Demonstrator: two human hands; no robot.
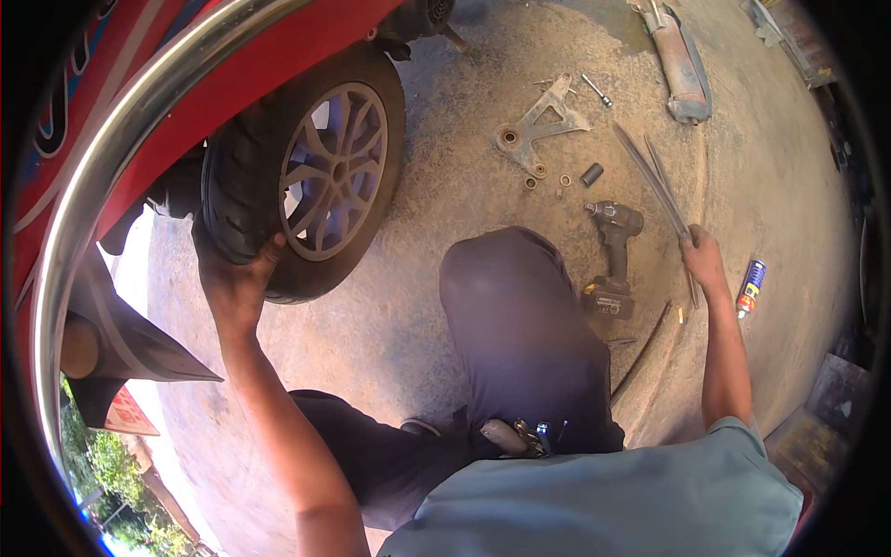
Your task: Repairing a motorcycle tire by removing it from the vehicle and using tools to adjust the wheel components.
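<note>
My left hand (232, 278) grips the lower left of a black scooter tire (227, 200). Its thumb lies on the sidewall and its fingers are mostly hidden behind the tread. The tire is on a grey spoked wheel (341, 172) under the red bodywork. Out to the right, my right hand (703, 257) is closed around a long flat metal bar (652, 176), which points away from me close to the floor. A second thin bar (659, 160) runs beside it, partly crossed by the first; whether the hand also holds this one I cannot tell.
A cordless impact wrench (613, 255) lies before my knee. Beyond it are a black socket (591, 174), small rings (565, 180), a metal bracket (538, 128) and a long bolt-like piece (597, 90). A spray can (752, 288) lies right; a muffler (680, 70) is far off. A chrome rail (121, 125) curves left.
</note>
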